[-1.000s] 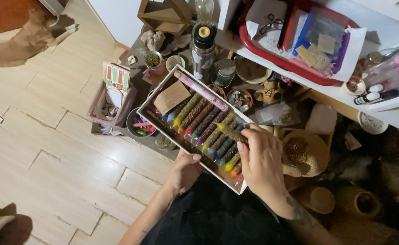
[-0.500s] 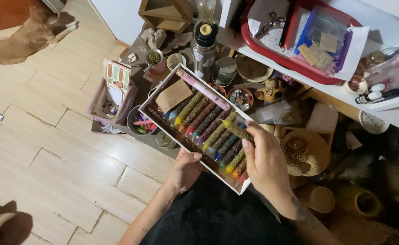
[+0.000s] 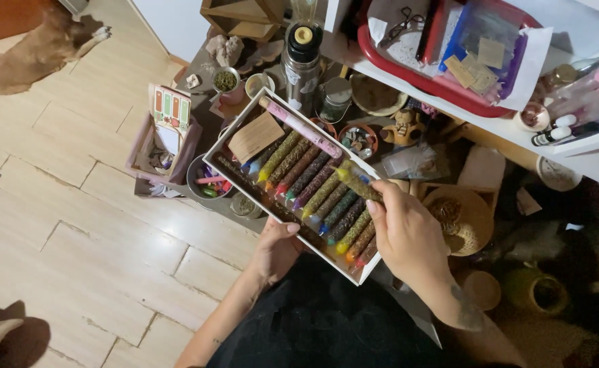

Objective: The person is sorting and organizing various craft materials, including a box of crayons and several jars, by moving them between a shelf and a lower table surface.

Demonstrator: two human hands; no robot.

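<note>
One slim herb-wrapped stick with a yellow tip [image 3: 357, 182] lies pinched in the grip of the right hand [image 3: 408, 238], thumb and fingertips closed around its near end while the tip points up and away across the box. It sits just above a long, shallow white cardboard box [image 3: 239, 140], which holds about a dozen similar sticks side by side, their ends bound in yellow, blue, red and purple thread, together with a pink paper-wrapped stick [image 3: 301, 127] along the far rim and a folded brown card [image 3: 255, 136] at the far end. The left hand [image 3: 277, 247] supports the box from beneath at its near long edge, thumb hooked over the rim, fingers hidden under the base. Judged by appearance, such a stick is light, stiff but brittle, with a crumbly dried coating likely to shed; a gentle hold at the thread-bound end or the middle would suit it best. Beyond the box, a low, crowded surface carries a steel flask with a black cap [image 3: 303, 65], small bowls and a glass jar [image 3: 333, 101]. A red plastic tray [image 3: 408, 75] of papers rests on a white shelf to the right. A brown dog [image 3: 30, 54] lies on the pale wooden floor [image 3: 74, 259].
</note>
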